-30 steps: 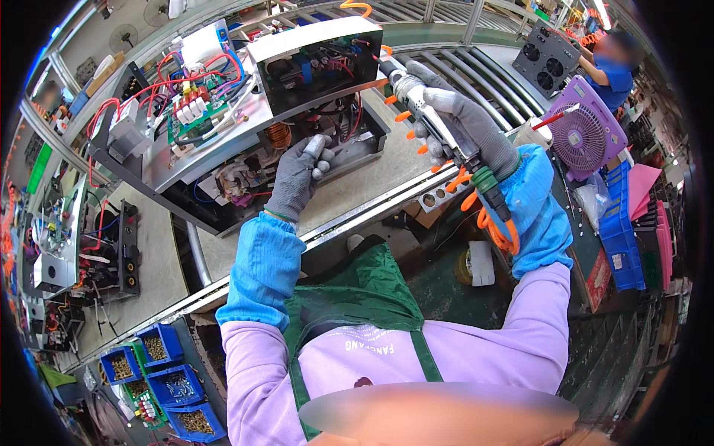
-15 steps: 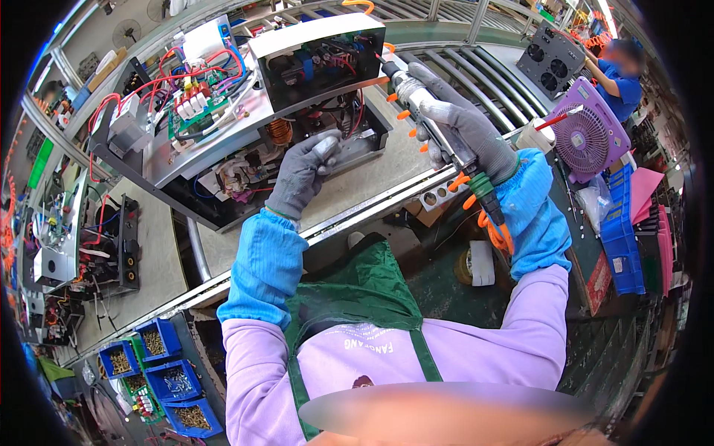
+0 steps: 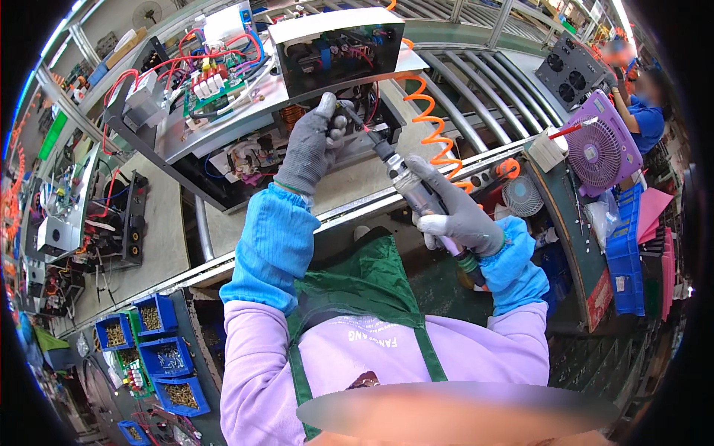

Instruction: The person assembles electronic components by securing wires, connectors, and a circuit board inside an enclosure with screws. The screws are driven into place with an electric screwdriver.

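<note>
My right hand (image 3: 468,223), in a grey glove with pale fingertips, is wrapped round an air screwdriver (image 3: 407,181). Its bit points up and left toward my left hand (image 3: 307,149). That hand, gloved alike, is closed in a pinch near the bit's tip; whatever it pinches is too small to make out. Both hands are in front of an opened electrical unit with a dark metal frame (image 3: 195,178). On its upper plate sits a green circuit board (image 3: 212,97) with red wires, and beside it stands a box with a white top (image 3: 338,28). A copper coil (image 3: 291,115) shows inside the unit.
An orange coiled hose (image 3: 430,123) hangs beside the roller conveyor (image 3: 476,85). Blue bins (image 3: 178,394) of screws stand at lower left. Another opened unit (image 3: 71,215) lies at left. A purple fan (image 3: 595,152) stands at right, near a person in blue (image 3: 645,123).
The screwdriver has swung down and left, its bit coming close to my left hand. My left hand has risen a little. The coiled hose now shows beyond the tool.
</note>
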A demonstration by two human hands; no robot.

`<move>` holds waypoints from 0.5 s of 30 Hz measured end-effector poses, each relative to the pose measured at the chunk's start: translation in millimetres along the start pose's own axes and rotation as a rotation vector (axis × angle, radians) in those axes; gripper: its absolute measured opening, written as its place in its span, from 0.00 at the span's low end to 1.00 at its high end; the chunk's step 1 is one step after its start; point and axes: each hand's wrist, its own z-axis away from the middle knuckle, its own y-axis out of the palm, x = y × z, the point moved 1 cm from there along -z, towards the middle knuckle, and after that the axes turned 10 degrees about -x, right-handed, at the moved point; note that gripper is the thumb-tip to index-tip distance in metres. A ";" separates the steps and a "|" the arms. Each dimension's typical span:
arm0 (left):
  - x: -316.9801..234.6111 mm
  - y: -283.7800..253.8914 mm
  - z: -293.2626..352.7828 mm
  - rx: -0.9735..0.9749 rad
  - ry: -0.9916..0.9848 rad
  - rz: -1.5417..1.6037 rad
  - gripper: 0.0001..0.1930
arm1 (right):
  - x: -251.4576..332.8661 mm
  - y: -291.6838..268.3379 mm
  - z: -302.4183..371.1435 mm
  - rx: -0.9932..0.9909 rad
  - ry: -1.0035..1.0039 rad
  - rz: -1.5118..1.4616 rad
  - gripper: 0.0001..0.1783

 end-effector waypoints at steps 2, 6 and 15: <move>-0.7 1.0 -0.4 -0.024 0.013 -0.088 0.17 | -5.6 -1.3 -1.2 -0.006 -0.028 0.024 0.46; -7.9 4.9 -0.8 -0.028 0.030 -0.118 0.17 | -5.7 -1.5 -0.3 0.011 -0.040 0.051 0.46; -28.1 0.7 -1.3 0.214 0.382 -0.738 0.17 | -10.2 -5.5 0.2 0.021 0.062 -0.166 0.55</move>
